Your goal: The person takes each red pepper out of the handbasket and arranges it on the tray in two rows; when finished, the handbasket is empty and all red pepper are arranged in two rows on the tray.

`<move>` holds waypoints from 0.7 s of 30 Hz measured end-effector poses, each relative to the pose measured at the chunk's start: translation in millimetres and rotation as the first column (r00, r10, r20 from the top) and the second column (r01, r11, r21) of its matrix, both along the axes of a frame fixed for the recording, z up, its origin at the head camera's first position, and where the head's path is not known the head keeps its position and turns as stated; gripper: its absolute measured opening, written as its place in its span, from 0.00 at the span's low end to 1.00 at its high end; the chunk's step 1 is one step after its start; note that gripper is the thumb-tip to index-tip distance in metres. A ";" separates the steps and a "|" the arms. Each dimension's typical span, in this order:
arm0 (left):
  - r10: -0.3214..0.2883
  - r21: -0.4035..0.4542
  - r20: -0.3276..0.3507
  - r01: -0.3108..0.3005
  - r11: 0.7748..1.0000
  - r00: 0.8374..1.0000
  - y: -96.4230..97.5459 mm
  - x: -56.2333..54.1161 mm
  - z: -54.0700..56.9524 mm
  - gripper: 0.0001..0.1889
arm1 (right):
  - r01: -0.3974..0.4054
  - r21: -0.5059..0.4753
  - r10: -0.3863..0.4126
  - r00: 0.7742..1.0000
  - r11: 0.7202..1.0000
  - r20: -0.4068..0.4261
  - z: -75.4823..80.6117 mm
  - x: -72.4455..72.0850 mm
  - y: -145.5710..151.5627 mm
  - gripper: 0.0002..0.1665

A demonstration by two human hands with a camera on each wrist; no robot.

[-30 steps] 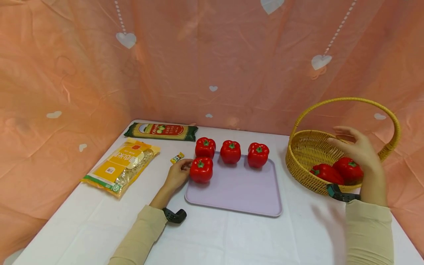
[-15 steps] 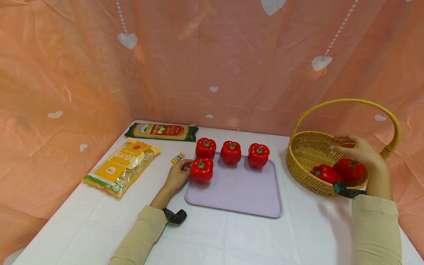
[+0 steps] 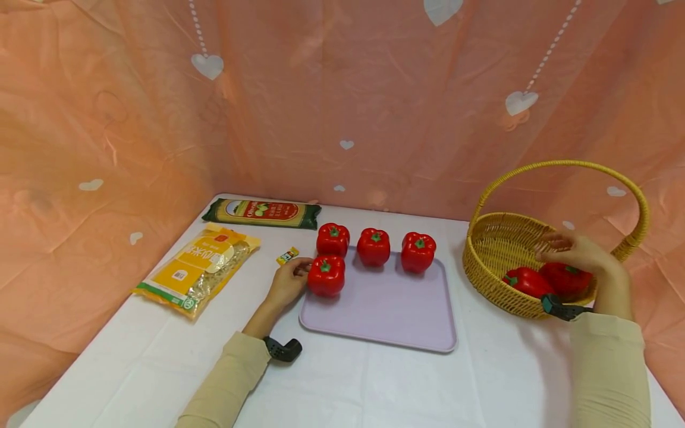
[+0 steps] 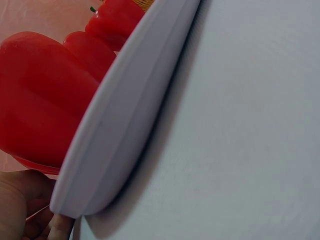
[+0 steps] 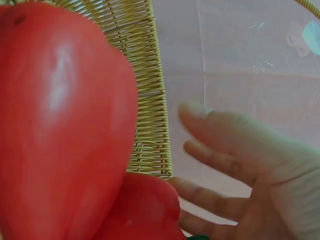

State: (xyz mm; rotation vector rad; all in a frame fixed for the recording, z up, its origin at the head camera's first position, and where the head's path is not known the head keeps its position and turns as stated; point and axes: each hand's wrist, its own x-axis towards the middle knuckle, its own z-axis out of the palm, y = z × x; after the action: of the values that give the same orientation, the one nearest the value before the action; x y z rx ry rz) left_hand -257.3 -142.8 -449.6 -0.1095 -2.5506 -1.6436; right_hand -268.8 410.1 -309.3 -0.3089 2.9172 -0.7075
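Observation:
My left hand (image 3: 286, 284) grips the left edge of a lilac tray (image 3: 396, 309); in the left wrist view the thumb lies above the rim and a finger shows below it. A red bell pepper (image 3: 326, 276) stands on the tray right beside that hand. My right hand (image 3: 580, 252) is over the wicker basket (image 3: 478, 270), fingers loosely bent and holding nothing. Two more red bell peppers lie in the basket, one at the left (image 3: 527, 282) and one (image 3: 568, 280) partly under the hand. In the right wrist view the fingertips come close to a pepper (image 5: 142, 207).
Other red bell peppers (image 3: 373, 247) stand along the tray's back edge. Left of the tray lie a small yellow packet (image 3: 287, 256), a yellow bag of grain (image 3: 198, 267) and a green pasta pack (image 3: 262, 213). The basket's tall handle (image 3: 562, 163) arches above it. A pink curtain hangs behind.
My right hand has shifted slightly right and lowered further into the basket toward the peppers. The left hand and the tray have stayed where they were.

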 end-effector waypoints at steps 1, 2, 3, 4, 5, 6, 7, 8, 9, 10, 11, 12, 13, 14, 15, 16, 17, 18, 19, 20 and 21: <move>0.001 -0.002 -0.003 -0.001 1.000 1.000 0.1 0.0 0.0 0.18 | -0.009 0.014 0.009 1.000 1.000 0.010 -0.3 0.2 1.0 0.34; 0.001 -0.001 -0.007 -0.001 1.000 1.000 0.1 -0.1 -0.1 0.18 | -0.012 0.024 0.012 1.000 1.000 0.017 -0.8 0.6 1.9 0.35; 0.001 -0.003 -0.011 -0.001 1.000 1.000 0.1 -0.1 0.0 0.18 | -0.013 0.029 0.013 1.000 0.999 0.024 -1.3 1.1 2.7 0.34; 0.001 -0.002 -0.015 -0.001 1.000 1.000 0.1 -0.1 -0.1 0.18 | -0.014 0.036 0.013 0.999 0.999 0.032 -1.8 1.7 3.5 0.36; 0.001 -0.002 -0.019 -0.001 1.000 1.000 0.2 -0.1 0.0 0.18 | -0.011 0.043 0.010 0.999 0.999 0.043 -2.3 2.3 4.4 0.36; 0.002 -0.001 -0.018 -0.002 1.000 1.000 0.3 0.0 0.3 0.18 | -0.014 0.049 0.012 0.998 0.999 0.055 -2.5 3.0 5.2 0.36; 0.001 -0.001 -0.019 -0.001 1.000 1.000 0.4 0.0 0.5 0.18 | -0.013 0.054 0.009 0.997 0.998 0.071 -2.6 3.9 6.0 0.37; 0.001 0.001 -0.019 -0.001 1.000 1.000 0.4 0.0 0.5 0.18 | -0.018 0.060 0.012 0.996 0.998 0.089 -2.8 4.5 6.8 0.37; 0.000 0.000 -0.019 0.000 1.000 1.000 0.5 0.1 0.5 0.18 | -0.022 0.067 0.015 0.995 0.998 0.100 -2.9 5.2 7.3 0.38; 0.000 0.001 -0.016 0.000 1.000 1.000 0.5 0.2 0.5 0.18 | -0.024 0.070 0.016 0.994 0.997 0.112 -3.0 5.9 7.8 0.38; -0.001 -0.002 -0.013 0.000 1.000 1.000 0.5 0.4 0.7 0.18 | -0.023 0.064 0.015 0.991 0.998 0.129 -3.4 6.5 8.4 0.38; -0.001 -0.004 -0.010 0.001 1.000 1.000 0.5 0.5 0.8 0.18 | -0.013 0.049 0.005 0.987 0.999 0.159 -3.4 7.3 9.1 0.39; -0.002 -0.006 -0.008 0.002 1.000 1.000 0.4 0.6 0.9 0.18 | -0.002 0.037 -0.004 0.985 0.999 0.175 -4.0 7.7 9.9 0.40; -0.003 -0.009 -0.007 0.003 1.000 1.000 0.3 0.7 1.0 0.18 | 0.011 0.010 -0.012 0.978 1.000 0.209 -4.0 8.2 10.6 0.41; -0.003 -0.013 -0.005 0.003 1.000 1.000 0.2 0.8 1.1 0.18 | 0.026 -0.012 -0.023 0.971 1.000 0.236 -4.0 8.7 11.5 0.42; -0.002 -0.013 -0.003 0.002 1.000 1.000 0.2 0.8 1.2 0.18 | 0.043 -0.022 -0.035 0.963 0.999 0.267 -3.7 9.2 12.2 0.42; -0.003 -0.017 -0.007 0.003 1.000 1.000 0.3 0.8 1.1 0.18 | 0.057 -0.028 -0.046 0.955 0.998 0.292 -3.3 9.7 12.9 0.43; -0.002 -0.017 -0.008 0.002 1.000 1.000 0.4 0.8 0.9 0.18 | 0.062 -0.024 -0.051 0.950 0.998 0.309 -2.5 10.0 13.4 0.43; -0.001 -0.018 -0.009 0.001 1.000 1.000 0.4 0.7 0.8 0.18 | 0.062 -0.020 -0.052 0.945 0.998 0.321 -2.0 10.3 13.7 0.44; 0.001 -0.017 -0.011 -0.001 1.000 1.000 0.5 0.8 0.7 0.18 | 0.068 -0.012 -0.060 0.938 0.998 0.342 -1.1 10.8 13.8 0.44; 0.002 -0.015 -0.010 -0.002 1.000 1.000 0.5 0.8 0.6 0.18 | 0.060 0.010 -0.060 0.938 0.998 0.341 -0.6 11.0 13.8 0.44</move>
State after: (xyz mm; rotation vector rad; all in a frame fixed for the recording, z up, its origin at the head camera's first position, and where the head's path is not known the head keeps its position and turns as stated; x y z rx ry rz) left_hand -256.6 -142.3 -449.1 -0.1167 -2.5552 -1.6195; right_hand -257.8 423.9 -309.8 -0.0847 2.6049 -0.6913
